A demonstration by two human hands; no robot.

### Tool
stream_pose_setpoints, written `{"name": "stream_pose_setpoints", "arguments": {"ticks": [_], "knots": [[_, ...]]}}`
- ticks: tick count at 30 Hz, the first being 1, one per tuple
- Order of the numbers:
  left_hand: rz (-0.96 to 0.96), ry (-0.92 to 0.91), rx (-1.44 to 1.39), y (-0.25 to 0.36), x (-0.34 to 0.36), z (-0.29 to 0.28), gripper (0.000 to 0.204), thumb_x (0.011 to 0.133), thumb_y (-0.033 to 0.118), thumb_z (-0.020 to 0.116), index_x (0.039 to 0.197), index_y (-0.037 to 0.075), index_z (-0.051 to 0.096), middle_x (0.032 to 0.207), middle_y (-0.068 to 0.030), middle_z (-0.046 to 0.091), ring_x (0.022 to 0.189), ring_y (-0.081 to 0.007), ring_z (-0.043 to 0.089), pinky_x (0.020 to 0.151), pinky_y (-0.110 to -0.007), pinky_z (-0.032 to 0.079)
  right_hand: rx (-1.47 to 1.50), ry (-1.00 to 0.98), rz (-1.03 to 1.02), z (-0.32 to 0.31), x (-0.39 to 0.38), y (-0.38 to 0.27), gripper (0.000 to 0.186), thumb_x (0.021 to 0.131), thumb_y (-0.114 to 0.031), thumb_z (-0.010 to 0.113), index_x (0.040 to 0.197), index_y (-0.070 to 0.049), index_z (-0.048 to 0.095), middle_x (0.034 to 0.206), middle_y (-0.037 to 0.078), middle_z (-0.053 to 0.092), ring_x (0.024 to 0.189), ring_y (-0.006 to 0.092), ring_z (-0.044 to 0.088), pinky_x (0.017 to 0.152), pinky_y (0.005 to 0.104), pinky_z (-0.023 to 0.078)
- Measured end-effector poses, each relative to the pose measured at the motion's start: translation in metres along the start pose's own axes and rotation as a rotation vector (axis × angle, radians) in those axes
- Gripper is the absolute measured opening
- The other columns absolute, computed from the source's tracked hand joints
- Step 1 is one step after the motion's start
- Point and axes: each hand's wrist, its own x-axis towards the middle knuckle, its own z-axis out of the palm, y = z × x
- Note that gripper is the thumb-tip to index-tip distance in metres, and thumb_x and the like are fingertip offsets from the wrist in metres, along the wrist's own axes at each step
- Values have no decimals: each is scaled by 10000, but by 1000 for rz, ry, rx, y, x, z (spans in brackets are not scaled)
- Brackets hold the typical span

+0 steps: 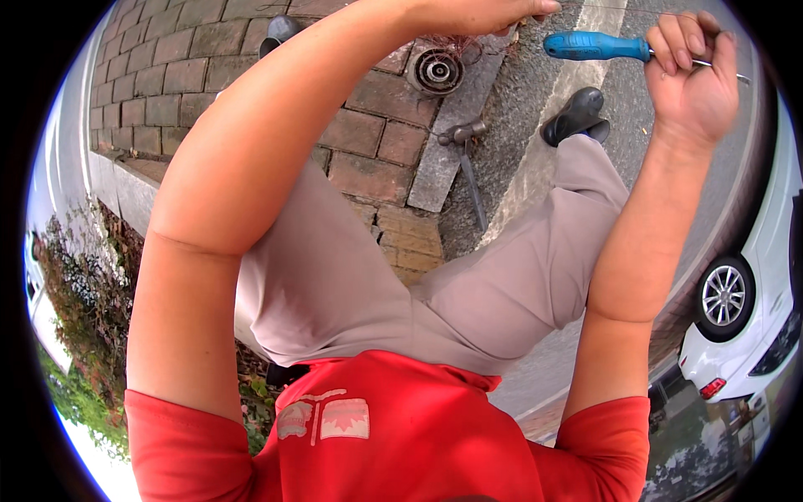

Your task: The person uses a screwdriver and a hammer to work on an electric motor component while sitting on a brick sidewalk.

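My left hand (510, 12), at the top edge, is closed in a pinch on a thin reddish wire (602, 7), which stretches toward my right hand (686, 67). That hand is curled round a screwdriver with a blue handle (590, 46) and a metal shaft; the wire runs by its fingers. Below my left hand lies a round dark metal part (437, 72) with a tangle of copper-coloured wire (473, 50) beside it. A hammer (467, 132) and a long flat metal tool (473, 188) lie on the paving between my legs.
I sit over brick paving (360, 113) with a stone kerb (431, 180) beside the asphalt. My dark boots (573, 113) are on the ground. A white car (736, 360) stands at right; shrubs (84, 284) grow at left.
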Motion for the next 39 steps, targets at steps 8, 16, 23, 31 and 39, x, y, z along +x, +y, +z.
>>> {"name": "stream_pose_setpoints", "arguments": {"ticks": [8, 16, 23, 31, 39], "knots": [[-5, 414, -65, -19, 21, -1, 306, 976, 240, 604, 934, -47, 703, 732, -104, 670, 619, -171, 575, 604, -363, 477, -662, 161, 483, 1, -16, 75, 253, 1029, -255, 551, 844, -83, 576, 623, -4, 518, 448, 71, 415, 397, 221, 282], [-90, 323, -724, -30, 21, -9, 211, 1010, 204, 579, 885, 33, 590, 627, 8, 482, 531, -104, 441, 480, -289, 388, -483, -44, 749, 0, -18, 129, 354, 1062, -325, 471, 908, -68, 659, 697, 21, 609, 513, 117, 444, 492, 297, 351], [-145, 325, -841, -26, 18, -12, 208, 1022, 200, 566, 867, 60, 559, 605, 27, 434, 523, -107, 421, 485, -296, 392, -870, -389, 537, -14, -44, 149, 369, 1050, -414, 508, 1031, -76, 655, 777, -30, 569, 633, 62, 442, 591, 239, 382], [-124, 198, -957, -22, 14, -10, 234, 1040, 214, 535, 855, 71, 535, 629, 35, 425, 562, -116, 438, 550, -321, 440, -1161, -408, 436, -16, -36, 97, 370, 1035, -334, 528, 816, -42, 593, 692, -22, 533, 612, 85, 446, 567, 272, 375], [178, 405, -914, -4, 19, -29, 238, 1029, 262, 565, 987, 30, 595, 840, -79, 636, 792, -241, 657, 753, -403, 564, -1289, -52, 208, 10, -21, 69, 390, 958, -254, 570, 690, 28, 588, 549, 71, 514, 549, 131, 502, 542, 369, 413]]}}
